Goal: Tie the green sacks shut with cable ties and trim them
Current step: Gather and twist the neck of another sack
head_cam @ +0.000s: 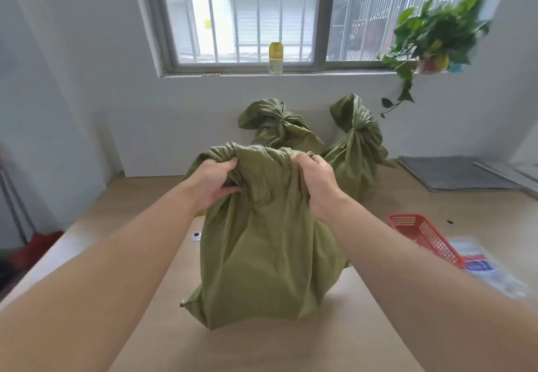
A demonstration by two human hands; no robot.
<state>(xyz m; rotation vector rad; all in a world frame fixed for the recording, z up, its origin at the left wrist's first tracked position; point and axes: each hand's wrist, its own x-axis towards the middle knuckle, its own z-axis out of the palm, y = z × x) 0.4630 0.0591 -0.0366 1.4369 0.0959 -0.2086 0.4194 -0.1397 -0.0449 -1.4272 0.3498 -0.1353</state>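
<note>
A green sack (267, 255) stands upright in the middle of the table, its mouth open and bunched. My left hand (215, 182) grips the left side of the sack's top edge. My right hand (317, 182) grips the right side of the same edge. Behind it, against the wall, stand two more green sacks, one at the back centre (279, 127) and one at the back right (356, 144), each with its neck gathered and tied. No cable tie or cutter is visible in my hands.
A red mesh basket (425, 237) lies to the right, with a clear plastic packet (483, 267) beside it. A small black-and-white round object (196, 235) sits left of the sack. Grey mats (454, 172) lie at the back right. A hanging plant (431, 37) and a bottle (275, 57) are by the window.
</note>
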